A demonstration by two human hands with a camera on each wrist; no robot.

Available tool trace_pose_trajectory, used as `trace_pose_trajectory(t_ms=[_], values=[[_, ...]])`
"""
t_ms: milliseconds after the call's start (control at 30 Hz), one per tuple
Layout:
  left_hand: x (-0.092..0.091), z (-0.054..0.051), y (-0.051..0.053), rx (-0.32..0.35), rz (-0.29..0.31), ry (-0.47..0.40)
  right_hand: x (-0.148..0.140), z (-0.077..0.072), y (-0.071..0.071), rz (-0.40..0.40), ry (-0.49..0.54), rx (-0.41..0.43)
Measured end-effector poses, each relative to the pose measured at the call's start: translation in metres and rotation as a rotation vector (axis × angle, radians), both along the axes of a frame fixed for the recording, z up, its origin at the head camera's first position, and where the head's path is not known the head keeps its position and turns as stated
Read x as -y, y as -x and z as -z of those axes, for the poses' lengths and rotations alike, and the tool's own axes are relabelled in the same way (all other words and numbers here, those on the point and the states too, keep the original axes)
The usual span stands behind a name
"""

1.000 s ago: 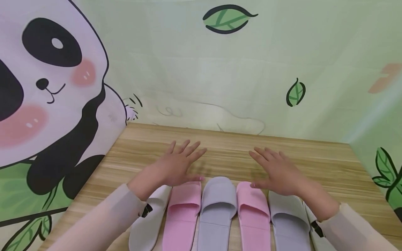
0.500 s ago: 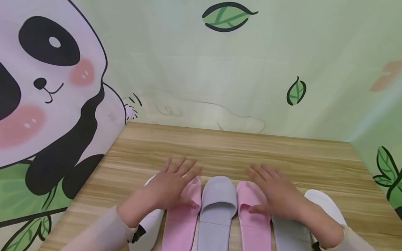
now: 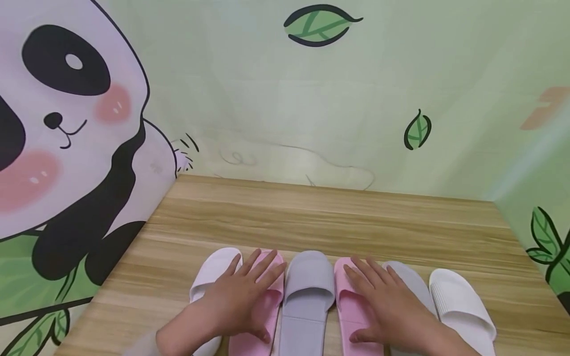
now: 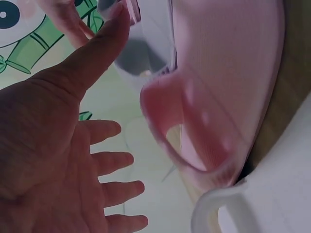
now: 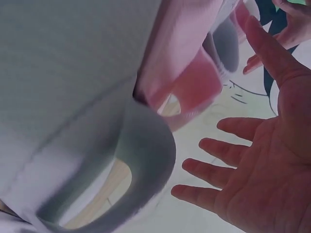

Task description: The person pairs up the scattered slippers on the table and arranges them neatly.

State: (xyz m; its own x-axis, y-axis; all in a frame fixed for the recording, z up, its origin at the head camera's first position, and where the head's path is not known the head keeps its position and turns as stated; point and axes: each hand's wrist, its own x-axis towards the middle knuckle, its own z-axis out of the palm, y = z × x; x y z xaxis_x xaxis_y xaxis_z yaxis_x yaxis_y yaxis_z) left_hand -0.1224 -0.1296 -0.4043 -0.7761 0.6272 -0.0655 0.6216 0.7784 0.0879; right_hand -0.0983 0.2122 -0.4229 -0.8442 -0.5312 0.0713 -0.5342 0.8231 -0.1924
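Note:
A row of slide slippers lies side by side on the wooden surface. My left hand (image 3: 236, 299) spreads its straight fingers above the left pink slipper (image 3: 272, 302) and the left white slipper (image 3: 218, 269). My right hand (image 3: 389, 304) is spread likewise over the right pink slipper (image 3: 351, 310) and the right grey slipper (image 3: 409, 277). Between the hands lies the middle grey slipper (image 3: 309, 279), in full sight down to the frame's bottom edge. In both wrist views the palms hold nothing, and a gap shows between fingers and slippers. The hands hide parts of the slippers below.
At the far right lies another white slipper (image 3: 463, 301). Wood-grain boarding (image 3: 329, 212) stretches behind the row to a pale green backdrop (image 3: 249, 99) printed with leaves. A large panda print (image 3: 129, 163) covers the left wall.
Both hands have come down and back toward me, from beyond the slippers' toe ends to above their straps. The fingers stay spread. The slippers have not moved.

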Motion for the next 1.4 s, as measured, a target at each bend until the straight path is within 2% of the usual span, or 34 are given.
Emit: trace_pose_trajectory(t_ms=[100,200,400,467,700,933,1100,1167,1267,1400], values=[[0.0,0.006,-0.006,-0.031,0.005,0.008,0.002,0.004,-0.006,-0.007,-0.001,0.007],[0.001,0.011,-0.012,-0.043,0.015,0.02,0.003,0.011,-0.011,-0.049,-0.027,-0.052],[0.002,0.02,-0.021,-0.058,0.042,0.095,0.003,0.032,-0.013,-0.15,-0.091,-0.35],[0.002,0.024,-0.022,-0.064,0.044,0.108,0.003,0.039,-0.013,-0.163,-0.104,-0.405],[0.0,0.032,-0.024,-0.105,0.063,0.124,0.003,0.052,-0.015,-0.144,-0.126,-0.469],[-0.002,0.031,-0.021,-0.069,0.063,0.117,0.004,0.052,-0.012,-0.172,-0.153,-0.536],[-0.001,0.031,-0.018,-0.061,0.061,0.129,0.007,0.051,-0.007,-0.19,-0.16,-0.548],[-0.001,0.031,-0.016,-0.057,0.061,0.137,0.009,0.049,-0.006,-0.188,-0.162,-0.526],[-0.002,0.031,-0.013,-0.042,0.055,0.138,0.011,0.043,-0.005,-0.166,-0.166,-0.442],[-0.005,0.03,-0.007,-0.015,0.03,0.133,0.014,0.033,-0.003,-0.109,-0.17,-0.243]])
